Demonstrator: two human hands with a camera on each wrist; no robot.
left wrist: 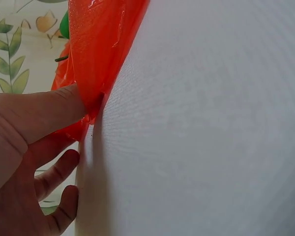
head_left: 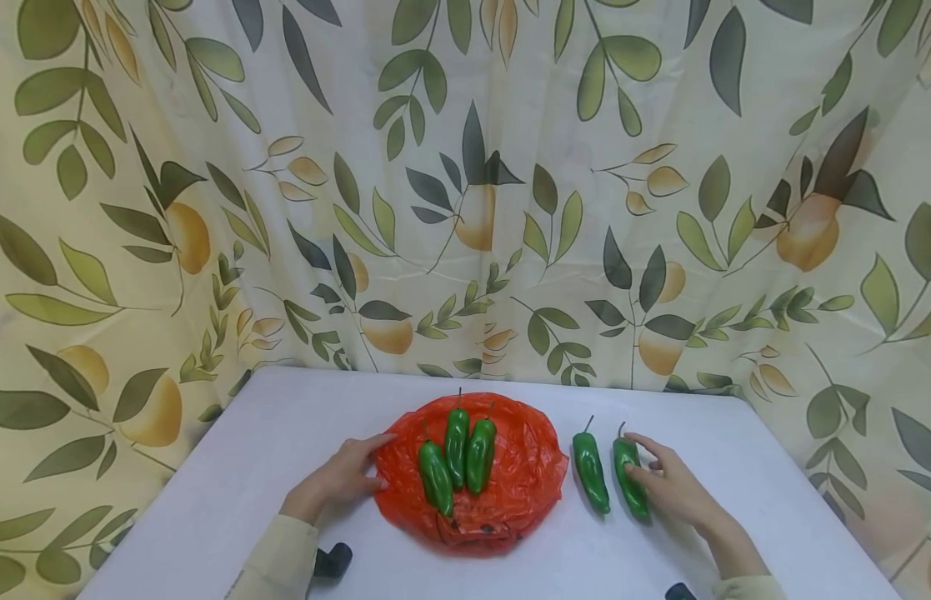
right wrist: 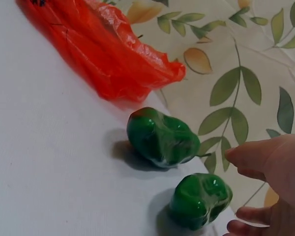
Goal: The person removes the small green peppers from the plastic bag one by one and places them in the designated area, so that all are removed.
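A red plastic bag (head_left: 525,467) lies spread on the white table, with three green peppers (head_left: 480,454) on it, stems pointing away from me. My left hand (head_left: 348,471) is at the bag's left edge; in the left wrist view its thumb (left wrist: 54,110) and forefinger pinch the red plastic (left wrist: 96,54). To the right of the bag, two more peppers lie side by side, a nearer-to-bag pepper (head_left: 590,471) and an outer pepper (head_left: 632,479). My right hand (head_left: 675,483) is over the outer pepper, fingers spread apart; the right wrist view shows a gap between fingers and pepper (right wrist: 199,201).
The table (head_left: 300,408) has a white cover. Behind it hangs a curtain (head_left: 465,208) printed with leaves and fruit. A black object (head_left: 333,560) shows by the left wrist, and another dark object (head_left: 679,591) near the right wrist.
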